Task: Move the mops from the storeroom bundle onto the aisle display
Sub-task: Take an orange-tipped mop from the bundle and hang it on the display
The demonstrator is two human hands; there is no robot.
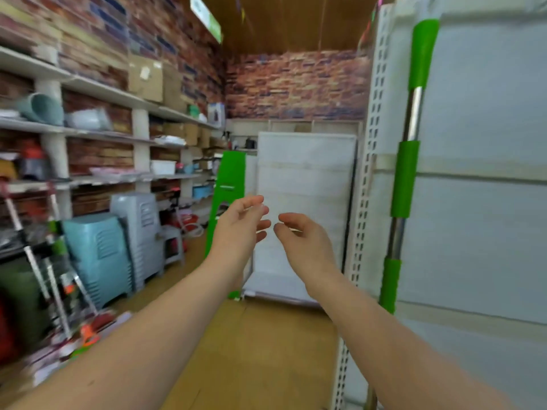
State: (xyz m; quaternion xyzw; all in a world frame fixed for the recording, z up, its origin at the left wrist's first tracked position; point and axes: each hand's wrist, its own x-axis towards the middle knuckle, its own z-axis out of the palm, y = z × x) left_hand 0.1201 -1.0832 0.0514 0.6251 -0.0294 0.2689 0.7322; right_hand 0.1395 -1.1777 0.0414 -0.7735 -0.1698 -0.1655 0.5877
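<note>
A mop handle [407, 173] with green grips and a steel shaft stands upright against the white display panel [479, 113] on the right. Several more mop handles [53, 276] with green and orange parts lean in a blurred bundle at the lower left. Both my arms reach forward over the aisle. My left hand [239, 226] and my right hand [302, 241] hover close together at centre, fingers loosely curled, holding nothing. The right hand is well left of the standing mop.
Shelves [97, 131] with boxes and plastic ware line the left wall. Stacked blue and grey plastic stools [118, 241] stand on the floor below. A white panel [302, 208] and a green board [228, 196] lean ahead. A perforated shelf upright [367, 173] edges the display.
</note>
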